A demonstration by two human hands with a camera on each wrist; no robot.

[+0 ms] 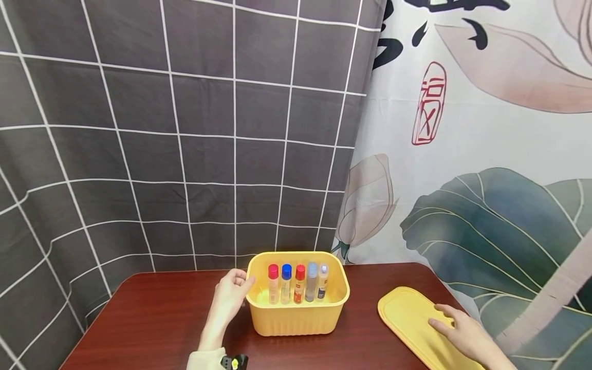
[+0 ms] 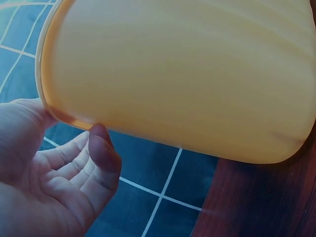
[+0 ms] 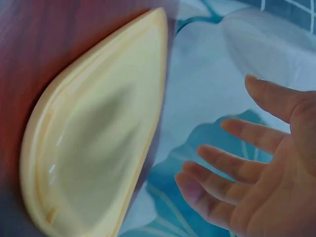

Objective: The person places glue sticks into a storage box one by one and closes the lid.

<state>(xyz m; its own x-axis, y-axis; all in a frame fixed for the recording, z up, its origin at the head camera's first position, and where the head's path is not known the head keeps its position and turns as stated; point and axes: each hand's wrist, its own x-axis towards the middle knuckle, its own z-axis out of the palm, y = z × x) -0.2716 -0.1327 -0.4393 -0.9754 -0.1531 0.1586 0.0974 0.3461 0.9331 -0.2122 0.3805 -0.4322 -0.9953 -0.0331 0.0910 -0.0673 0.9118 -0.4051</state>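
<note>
In the head view, a yellow plastic bin [image 1: 296, 319] stands at the middle of the table. Several small capped tubes, among them a blue-capped tube [image 1: 285, 285], stand upright in a row inside it. My left hand [image 1: 231, 293] grips the bin's left rim between thumb and finger; the left wrist view shows the hand [image 2: 64, 182] at the bin's wall [image 2: 182, 84]. Over a flat yellow lid [image 1: 407, 313] at the right, my right hand [image 1: 467, 334] hovers with fingers spread. From the right wrist, that hand looks apart from the lid [image 3: 98, 138] and holds nothing.
The dark red-brown table [image 1: 157, 318] reaches back to a grey gridded cloth [image 1: 203, 164]. A white cloth with printed leaves [image 1: 490, 231] hangs along the right side, close to the lid and right hand.
</note>
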